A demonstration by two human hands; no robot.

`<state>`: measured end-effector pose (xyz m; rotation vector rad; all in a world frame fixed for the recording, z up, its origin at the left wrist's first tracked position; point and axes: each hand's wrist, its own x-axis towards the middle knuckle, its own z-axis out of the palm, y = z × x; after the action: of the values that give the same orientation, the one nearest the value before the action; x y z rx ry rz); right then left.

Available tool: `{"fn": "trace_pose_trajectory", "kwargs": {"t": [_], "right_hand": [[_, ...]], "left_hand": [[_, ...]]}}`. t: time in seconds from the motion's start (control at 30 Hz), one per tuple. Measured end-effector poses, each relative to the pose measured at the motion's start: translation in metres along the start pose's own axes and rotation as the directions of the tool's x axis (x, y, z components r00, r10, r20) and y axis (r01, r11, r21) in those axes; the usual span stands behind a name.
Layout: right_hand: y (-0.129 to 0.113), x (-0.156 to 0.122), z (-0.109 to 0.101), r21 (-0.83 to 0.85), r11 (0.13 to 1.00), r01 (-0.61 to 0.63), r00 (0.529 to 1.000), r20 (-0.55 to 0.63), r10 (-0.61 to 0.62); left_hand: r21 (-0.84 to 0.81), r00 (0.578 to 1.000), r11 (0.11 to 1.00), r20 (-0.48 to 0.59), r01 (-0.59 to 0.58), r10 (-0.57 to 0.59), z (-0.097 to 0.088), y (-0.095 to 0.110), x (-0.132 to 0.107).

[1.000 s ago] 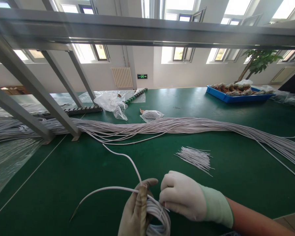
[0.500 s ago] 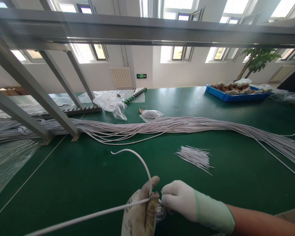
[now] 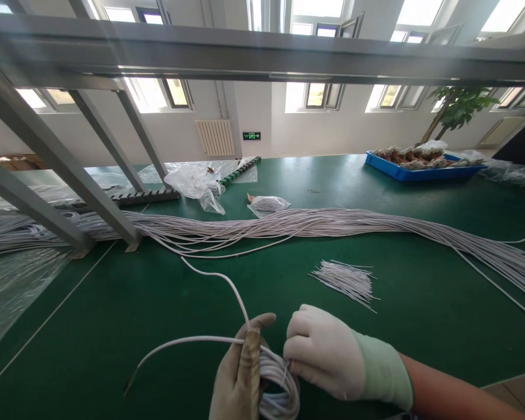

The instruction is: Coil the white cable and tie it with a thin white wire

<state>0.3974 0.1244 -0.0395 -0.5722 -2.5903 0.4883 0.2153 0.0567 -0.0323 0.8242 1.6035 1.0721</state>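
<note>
My left hand [image 3: 240, 373], in a stained white glove, is closed around a coil of white cable [image 3: 280, 382] at the bottom middle. Two loose cable ends stick out past my left thumb, one curving up and one reaching left with a dark tip. On the coil's right side, my gloved right hand [image 3: 326, 353] is closed in a pinch on a thin white tie [image 3: 286, 370] that loops over the strands. A pile of similar short white ties [image 3: 345, 281] lies on the green table [image 3: 420, 303] beyond my right hand.
A long bundle of white cables [image 3: 324, 223] crosses the table. Behind it are a small plastic bag [image 3: 268, 204], crumpled clear plastic [image 3: 196, 184] and a blue tray [image 3: 424, 170] of bundled parts. Grey metal posts [image 3: 65, 149] stand at left; a grey beam [image 3: 262, 55] runs overhead.
My left hand has shifted slightly left and turned, so the coil shows more fully. The cable ends have swung, the lower one now ending in view. My right hand has risen slightly, still pinching.
</note>
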Motion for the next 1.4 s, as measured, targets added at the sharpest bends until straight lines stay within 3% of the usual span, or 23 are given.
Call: {"fn": "trace_pose_trajectory", "kwargs": {"t": [0.07,0.13,0.2,0.23,0.3,0.37,0.47,0.53,0.6,0.67,0.73,0.77,0.83,0.87,0.9,0.93,0.97,1.07,1.13,1.2,1.3,1.4], "right_hand": [[-0.008,0.002,0.005,0.094,0.972,-0.213,0.977,0.009,0.213],[-0.012,0.004,0.01,0.254,0.82,-0.513,0.858,0.126,0.498],[-0.012,0.006,0.01,0.398,0.612,-0.683,0.729,0.318,0.607],[-0.01,0.006,0.009,0.453,0.55,-0.702,0.71,0.376,0.596],[-0.004,0.004,0.005,0.548,0.531,-0.646,0.746,0.307,0.591],[0.004,0.0,0.0,0.554,0.638,-0.535,0.809,0.116,0.577],[0.013,-0.007,-0.003,0.443,0.853,-0.276,0.948,-0.024,0.319],[0.015,-0.009,-0.003,0.352,0.931,-0.092,0.993,-0.036,0.112],[0.013,-0.008,0.0,0.248,0.968,0.024,0.998,-0.069,-0.007],[0.007,-0.006,0.002,0.16,0.986,0.039,0.997,-0.066,-0.029],[-0.001,-0.004,0.005,0.188,0.974,-0.125,0.991,-0.029,0.132],[-0.005,-0.002,0.006,0.256,0.928,-0.271,0.961,0.022,0.275],[-0.01,0.001,0.008,0.42,0.72,-0.553,0.83,0.199,0.522],[-0.01,0.002,0.008,0.481,0.602,-0.638,0.765,0.3,0.57],[-0.009,0.003,0.008,0.522,0.519,-0.677,0.728,0.375,0.574],[-0.007,0.003,0.007,0.548,0.483,-0.683,0.721,0.397,0.568],[-0.005,0.003,0.007,0.571,0.484,-0.663,0.732,0.357,0.581],[0.002,-0.002,0.005,0.599,0.607,-0.522,0.781,0.051,0.622],[0.004,-0.006,0.007,0.592,0.707,-0.387,0.834,-0.101,0.542],[0.005,-0.01,0.009,0.575,0.778,-0.255,0.901,-0.151,0.407],[0.003,-0.012,0.012,0.501,0.856,-0.126,0.948,-0.195,0.253],[-0.004,-0.011,0.014,0.391,0.915,-0.098,0.961,-0.202,0.19]], "left_hand": [[0.029,0.997,0.997,-0.005,-0.074,0.074,0.001,-0.007,0.002],[0.135,0.982,0.972,0.023,-0.191,0.19,0.002,-0.013,0.004],[0.205,0.966,0.944,0.054,-0.259,0.253,0.003,-0.017,0.005],[0.197,0.968,0.948,0.044,-0.25,0.247,0.003,-0.017,0.005],[0.116,0.987,0.981,-0.02,-0.157,0.161,0.003,-0.014,0.005],[0.029,0.998,0.999,-0.052,-0.038,0.04,0.001,-0.007,0.004],[-0.024,0.992,0.992,0.021,0.122,-0.121,-0.001,0.006,0.001],[-0.047,0.986,0.985,0.054,0.163,-0.161,-0.002,0.01,0.0],[-0.077,0.983,0.98,0.051,0.181,-0.177,-0.001,0.009,-0.001],[-0.096,0.987,0.983,0.042,0.157,-0.153,0.001,0.004,0.0],[-0.073,0.998,0.995,0.018,0.069,-0.068,0.004,-0.003,0.001],[-0.038,1.0,0.999,0.009,0.006,-0.006,0.005,-0.006,0.001],[0.056,0.995,0.993,0.011,-0.104,0.103,0.006,-0.011,0.0],[0.093,0.99,0.986,0.016,-0.14,0.139,0.007,-0.012,0.0],[0.113,0.987,0.981,0.011,-0.16,0.16,0.007,-0.012,0.0],[0.11,0.988,0.982,-0.009,-0.153,0.155,0.007,-0.011,-0.001],[0.087,0.992,0.989,-0.035,-0.117,0.12,0.007,-0.008,-0.001],[-0.007,0.997,0.998,-0.042,0.057,-0.057,0.006,0.003,-0.003],[-0.022,0.995,0.995,-0.006,0.097,-0.097,0.004,0.008,-0.004],[-0.009,1.0,1.0,0.01,0.022,-0.022,0.002,0.008,-0.003],[0.053,0.997,0.996,0.011,-0.074,0.074,0.0,0.003,0.0],[0.045,0.999,0.998,0.019,0.036,-0.036,0.002,-0.001,0.001]]}}
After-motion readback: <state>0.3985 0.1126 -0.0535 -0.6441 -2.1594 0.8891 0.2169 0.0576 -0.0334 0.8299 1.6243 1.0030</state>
